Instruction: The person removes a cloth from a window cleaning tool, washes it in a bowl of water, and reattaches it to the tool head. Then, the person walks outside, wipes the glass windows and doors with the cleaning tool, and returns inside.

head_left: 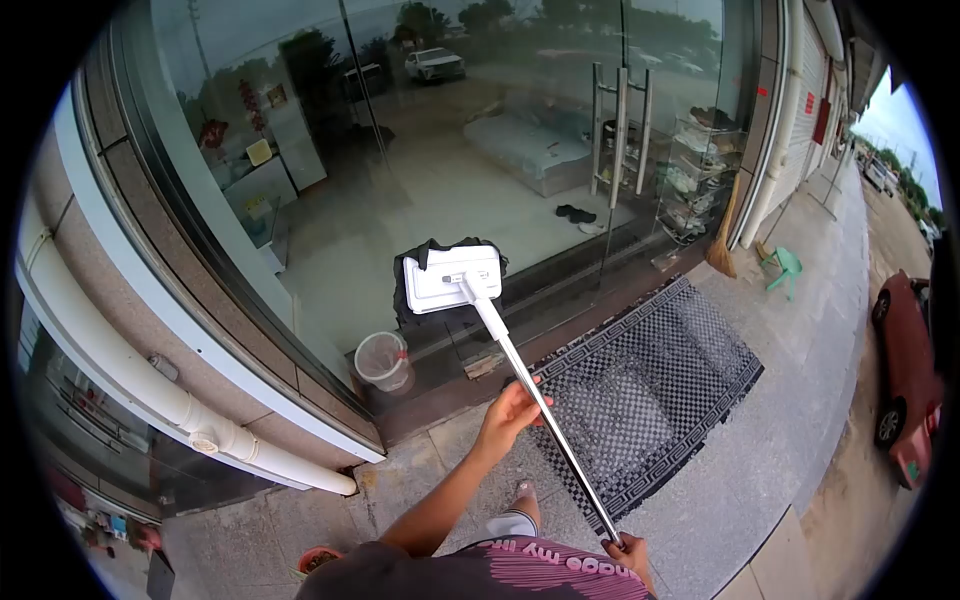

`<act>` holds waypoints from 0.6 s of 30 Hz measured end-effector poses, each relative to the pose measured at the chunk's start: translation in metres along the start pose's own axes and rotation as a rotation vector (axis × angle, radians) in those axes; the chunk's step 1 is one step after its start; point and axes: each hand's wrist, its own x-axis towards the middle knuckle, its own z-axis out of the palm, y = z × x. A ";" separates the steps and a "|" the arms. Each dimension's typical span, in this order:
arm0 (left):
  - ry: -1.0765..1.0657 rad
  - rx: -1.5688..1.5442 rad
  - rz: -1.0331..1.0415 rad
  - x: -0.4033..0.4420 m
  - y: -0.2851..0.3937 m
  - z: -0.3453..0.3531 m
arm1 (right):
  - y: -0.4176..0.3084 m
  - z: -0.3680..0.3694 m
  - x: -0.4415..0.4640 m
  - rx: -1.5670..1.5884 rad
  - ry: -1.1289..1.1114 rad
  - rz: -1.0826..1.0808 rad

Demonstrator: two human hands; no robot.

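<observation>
A flat mop (455, 280) with a white rectangular head and a dark cloth wrapped round its edges is raised in front of the glass door (420, 180). Whether the cloth touches the glass I cannot tell. My left hand (508, 412) is closed round the upper part of its silver pole (545, 415). Lower down, at the pole's end near my body, my right hand (628, 555) grips it. The pole slants up and to the left, away from me.
A patterned doormat (650, 390) lies on the pavement at the right. By the glass stands a small white bin (384, 362). A broom (722, 240) leans near a green stool (782, 270). White pipe (130, 370) runs along the left; a red car (908, 370) is parked far right.
</observation>
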 end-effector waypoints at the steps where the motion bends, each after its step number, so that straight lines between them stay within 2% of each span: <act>1: 0.038 0.016 0.023 0.017 0.000 -0.009 | -0.013 -0.002 0.025 -0.039 -0.012 -0.040; 4: 0.124 0.051 0.057 0.071 0.002 -0.037 | -0.036 0.005 0.100 -0.033 -0.067 -0.039; 5: 0.144 0.055 0.062 0.088 0.005 -0.046 | -0.053 0.005 0.120 -0.033 -0.088 -0.021; 6: 0.153 0.063 0.080 0.112 0.012 -0.056 | -0.101 0.001 0.132 0.002 -0.106 -0.055; 7: 0.160 0.064 0.092 0.134 0.018 -0.063 | -0.116 0.001 0.151 -0.011 -0.103 -0.136; 9: 0.210 0.022 0.123 0.175 0.030 -0.077 | -0.141 -0.001 0.188 -0.019 -0.102 -0.145; 11: 0.261 -0.018 0.198 0.217 0.044 -0.096 | -0.159 -0.014 0.225 -0.219 -0.171 -0.184; 12: 0.304 -0.009 0.228 0.237 0.048 -0.108 | -0.159 -0.018 0.244 -0.218 -0.178 -0.249; 14: 0.350 0.010 0.263 0.269 0.064 -0.120 | -0.133 -0.020 0.287 -0.312 -0.163 -0.240; 17: 0.375 0.033 0.307 0.304 0.085 -0.137 | -0.160 -0.022 0.328 -0.383 -0.165 -0.118; 18: 0.384 0.039 0.327 0.316 0.093 -0.142 | -0.139 -0.015 0.349 -0.295 -0.133 -0.218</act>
